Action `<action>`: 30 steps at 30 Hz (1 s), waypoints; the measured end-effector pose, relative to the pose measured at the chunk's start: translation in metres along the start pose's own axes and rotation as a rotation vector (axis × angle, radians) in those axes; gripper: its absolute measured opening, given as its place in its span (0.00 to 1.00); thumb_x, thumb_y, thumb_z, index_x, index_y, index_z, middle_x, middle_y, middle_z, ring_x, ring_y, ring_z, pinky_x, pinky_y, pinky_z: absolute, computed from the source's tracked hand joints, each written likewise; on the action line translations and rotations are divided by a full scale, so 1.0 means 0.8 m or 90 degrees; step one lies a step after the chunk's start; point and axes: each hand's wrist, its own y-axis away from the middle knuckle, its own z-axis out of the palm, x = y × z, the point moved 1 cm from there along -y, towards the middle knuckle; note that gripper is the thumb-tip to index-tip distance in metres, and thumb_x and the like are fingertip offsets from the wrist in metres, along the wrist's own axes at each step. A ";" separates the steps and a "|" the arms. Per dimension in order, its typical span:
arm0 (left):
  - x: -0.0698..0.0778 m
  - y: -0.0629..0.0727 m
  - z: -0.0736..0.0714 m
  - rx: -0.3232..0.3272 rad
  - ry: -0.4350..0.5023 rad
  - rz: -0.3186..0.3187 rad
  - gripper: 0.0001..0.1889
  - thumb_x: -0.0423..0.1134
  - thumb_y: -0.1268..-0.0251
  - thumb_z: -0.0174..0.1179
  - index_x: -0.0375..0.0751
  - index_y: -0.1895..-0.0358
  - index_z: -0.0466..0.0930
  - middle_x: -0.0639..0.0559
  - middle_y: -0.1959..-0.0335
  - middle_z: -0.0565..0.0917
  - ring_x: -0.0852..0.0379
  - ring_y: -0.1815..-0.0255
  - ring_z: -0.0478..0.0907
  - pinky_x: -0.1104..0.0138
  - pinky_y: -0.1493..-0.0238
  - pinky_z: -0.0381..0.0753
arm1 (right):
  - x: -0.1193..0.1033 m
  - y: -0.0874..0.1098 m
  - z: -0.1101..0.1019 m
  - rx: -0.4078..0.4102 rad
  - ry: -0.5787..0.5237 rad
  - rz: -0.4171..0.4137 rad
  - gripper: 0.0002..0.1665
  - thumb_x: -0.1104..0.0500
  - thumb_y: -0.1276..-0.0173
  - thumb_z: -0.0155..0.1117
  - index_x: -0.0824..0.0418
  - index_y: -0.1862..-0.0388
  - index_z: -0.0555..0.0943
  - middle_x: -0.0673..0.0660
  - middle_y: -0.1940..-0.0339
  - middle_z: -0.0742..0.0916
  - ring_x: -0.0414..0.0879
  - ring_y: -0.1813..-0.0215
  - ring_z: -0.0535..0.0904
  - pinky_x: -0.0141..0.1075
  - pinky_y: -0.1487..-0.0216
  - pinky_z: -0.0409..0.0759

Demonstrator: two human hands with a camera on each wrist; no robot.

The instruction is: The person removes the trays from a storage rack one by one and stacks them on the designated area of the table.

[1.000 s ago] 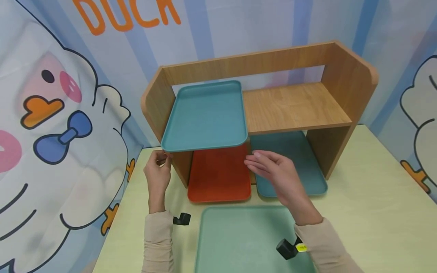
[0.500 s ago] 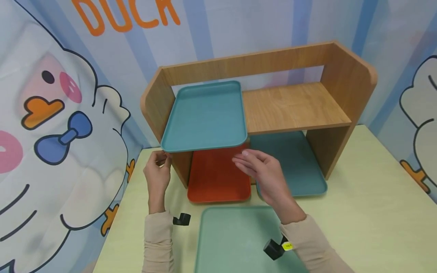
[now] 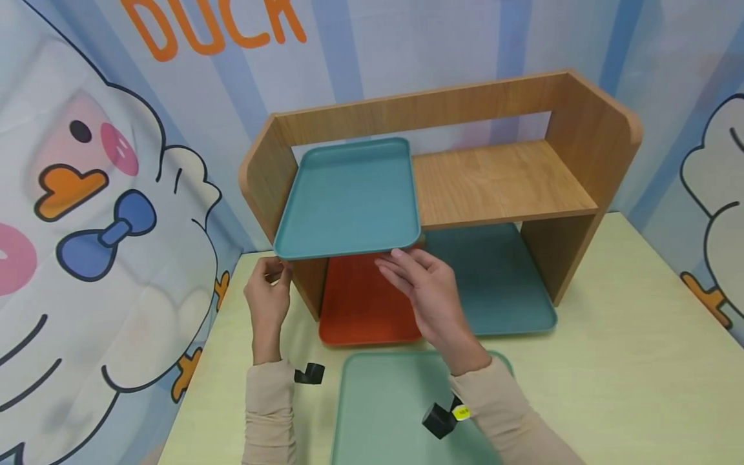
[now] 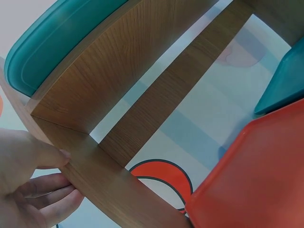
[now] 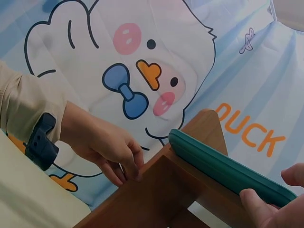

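Observation:
My left hand [image 3: 268,294] grips the front edge of the wooden shelf's [image 3: 506,184] left side panel. In the left wrist view the thumb lies on the inner face of that panel and the fingers lie on its outer side. A teal tray [image 3: 351,200] rests on the left of the upper board, its front rim jutting past the board. My right hand [image 3: 433,297] is at the right part of this front rim, fingers fairly straight. In the right wrist view its fingertips [image 5: 254,202] are close against the rim; firm contact is hard to tell.
Under the upper board lie a red tray [image 3: 366,310] on the left and another teal tray [image 3: 500,284] on the right. A pale green tray [image 3: 389,407] lies on the table [image 3: 628,361] in front. Behind hangs a duck-print curtain [image 3: 407,58].
My right hand has moved left, from in front of the lower teal tray to the upper tray's front rim. My left hand and the trays have stayed put.

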 end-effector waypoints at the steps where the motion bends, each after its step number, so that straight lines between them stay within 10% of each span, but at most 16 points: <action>1: 0.000 0.000 0.000 0.000 0.000 0.000 0.09 0.37 0.33 0.59 0.38 0.55 0.77 0.42 0.59 0.81 0.46 0.54 0.81 0.56 0.51 0.80 | 0.001 0.000 0.002 0.005 -0.009 -0.003 0.15 0.62 0.31 0.60 0.67 0.75 0.69 0.59 0.71 0.80 0.55 0.46 0.83 0.41 0.42 0.78; 10: -0.003 0.000 0.000 0.006 0.000 0.005 0.09 0.37 0.34 0.60 0.38 0.55 0.78 0.42 0.60 0.82 0.46 0.56 0.82 0.56 0.53 0.80 | 0.013 -0.006 0.018 0.046 -0.085 -0.028 0.07 0.65 0.30 0.57 0.70 0.63 0.73 0.59 0.64 0.79 0.52 0.51 0.83 0.42 0.40 0.76; 17: -0.002 0.000 0.000 0.010 0.001 0.008 0.09 0.35 0.34 0.59 0.36 0.55 0.78 0.40 0.60 0.81 0.45 0.55 0.81 0.56 0.53 0.81 | 0.021 -0.011 0.026 0.065 -0.118 -0.046 0.19 0.65 0.30 0.57 0.71 0.42 0.72 0.62 0.43 0.79 0.50 0.46 0.81 0.40 0.40 0.76; 30: -0.002 0.000 0.000 0.002 0.015 0.008 0.09 0.36 0.34 0.59 0.36 0.55 0.78 0.41 0.60 0.81 0.45 0.55 0.81 0.56 0.52 0.81 | 0.030 -0.014 0.035 0.101 -0.141 -0.090 0.22 0.66 0.29 0.56 0.70 0.38 0.71 0.62 0.38 0.76 0.52 0.38 0.77 0.38 0.40 0.76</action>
